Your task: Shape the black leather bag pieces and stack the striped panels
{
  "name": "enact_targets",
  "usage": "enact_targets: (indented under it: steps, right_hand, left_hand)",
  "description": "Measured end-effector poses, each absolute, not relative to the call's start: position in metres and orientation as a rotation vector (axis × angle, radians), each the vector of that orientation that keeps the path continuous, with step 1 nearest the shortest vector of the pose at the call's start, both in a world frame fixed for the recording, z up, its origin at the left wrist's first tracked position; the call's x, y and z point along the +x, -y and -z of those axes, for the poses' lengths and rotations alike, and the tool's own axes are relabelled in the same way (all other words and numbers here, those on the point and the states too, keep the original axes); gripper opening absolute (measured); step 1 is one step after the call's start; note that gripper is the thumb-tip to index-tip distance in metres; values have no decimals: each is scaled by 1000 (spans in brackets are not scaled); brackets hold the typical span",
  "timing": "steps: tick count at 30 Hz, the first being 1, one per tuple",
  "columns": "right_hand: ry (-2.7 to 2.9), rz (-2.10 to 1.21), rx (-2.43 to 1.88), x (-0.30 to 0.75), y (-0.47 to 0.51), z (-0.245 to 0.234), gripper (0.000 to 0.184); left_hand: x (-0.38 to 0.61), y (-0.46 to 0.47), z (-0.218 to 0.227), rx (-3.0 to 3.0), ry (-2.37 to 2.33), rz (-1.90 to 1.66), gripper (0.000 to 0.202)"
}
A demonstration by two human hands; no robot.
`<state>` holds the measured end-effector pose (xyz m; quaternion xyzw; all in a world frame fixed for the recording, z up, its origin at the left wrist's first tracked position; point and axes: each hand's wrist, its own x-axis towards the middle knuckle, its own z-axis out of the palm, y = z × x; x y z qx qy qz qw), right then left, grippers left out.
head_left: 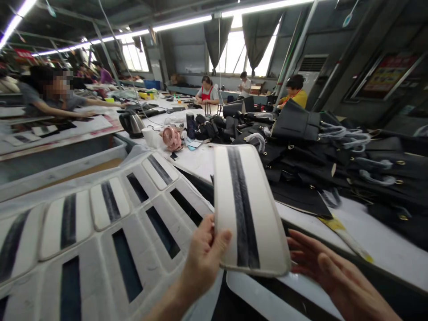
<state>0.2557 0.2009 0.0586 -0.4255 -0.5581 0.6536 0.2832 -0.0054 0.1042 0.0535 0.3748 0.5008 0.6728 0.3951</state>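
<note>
My left hand (204, 254) grips the lower left edge of a white panel with rounded corners and a dark stripe down its middle (219, 209). The thumb lies on the panel's face. It is held up, tilted, in front of the table. Just beyond its lower right edge is my right hand (317, 263), fingers stretched and apart; whether the fingertips touch the edge I cannot tell. Several similar striped panels (80, 214) lie in a row on a pale sheet with dark rectangular slots (103, 263) at the left.
Black leather-like bag pieces (301, 165) with wrapped handles heap up on the right of the table. A pink fan (171, 138) and a steel kettle (132, 123) stand further back. A co-worker (50, 96) leans over the left table; other people sit behind.
</note>
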Motion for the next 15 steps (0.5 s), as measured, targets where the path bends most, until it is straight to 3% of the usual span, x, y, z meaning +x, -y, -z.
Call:
enact_targets:
  steps: [3, 7, 9, 13, 15]
  right_hand:
    - [1325, -2055, -1092, 212, -197, -79, 55]
    - [1283, -2180, -1089, 183, -206, -96, 40]
    - [1331, -2196, -977, 167, -223, -105, 37]
    - [1555, -2072, -797, 114, -289, -112, 41]
    - [1743, -1819, -757, 80, -333, -105, 48]
  left_hand:
    - [21, -97, -35, 1134, -1204, -1560, 27]
    - [11, -92, -23, 981, -932, -1544, 76]
    - [-8, -94, -20, 801, -853, -1646, 87]
    - [-57, -105, -6, 540, -1170, -1850, 58]
    - [-87, -115, 8, 495, -1428, -1849, 50]
